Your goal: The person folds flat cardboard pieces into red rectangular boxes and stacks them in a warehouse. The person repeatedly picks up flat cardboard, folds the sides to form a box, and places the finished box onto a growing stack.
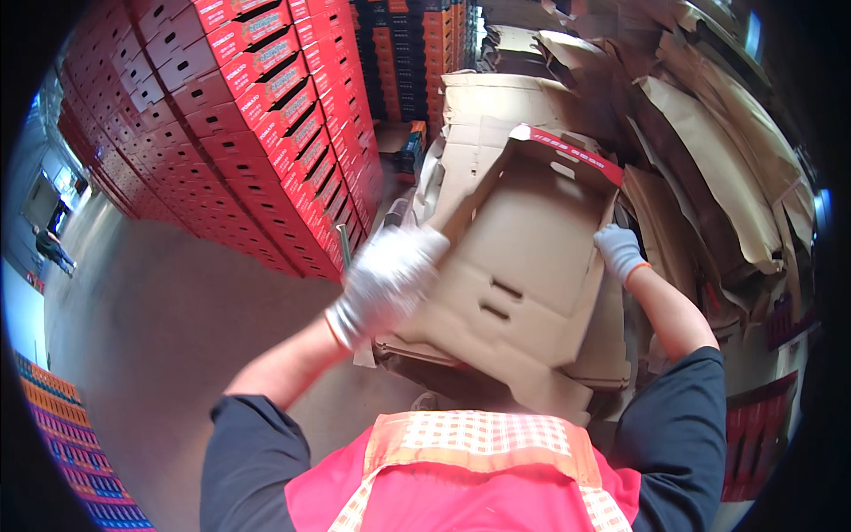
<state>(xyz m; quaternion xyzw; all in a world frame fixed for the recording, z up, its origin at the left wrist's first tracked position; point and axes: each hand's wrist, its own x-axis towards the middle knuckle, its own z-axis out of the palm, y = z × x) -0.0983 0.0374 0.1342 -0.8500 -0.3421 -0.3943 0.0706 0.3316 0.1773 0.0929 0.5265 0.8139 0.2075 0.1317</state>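
Note:
A partly folded cardboard box (532, 230) lies in front of me, brown inside with a red printed far end wall. Its far end and long sides stand up, while the near end flap with two slots lies folded outward. My right hand (620, 252), in a pale glove, is closed on the box's right side wall. At the left side of the box is my left hand (390, 279), gloved too and smeared by motion. Its fingers are too blurred to show whether they grip the cardboard. Flat brown cardboard blanks (603, 341) lie under the box.
Tall stacks of red boxes (257, 115) rise at the left. Dark and orange boxes (403, 66) are stacked behind. Piles of flat cardboard (709, 168) lean at the right. A person (53, 248) is far off on the left, and colourful stacked boxes (75, 443) stand lower left.

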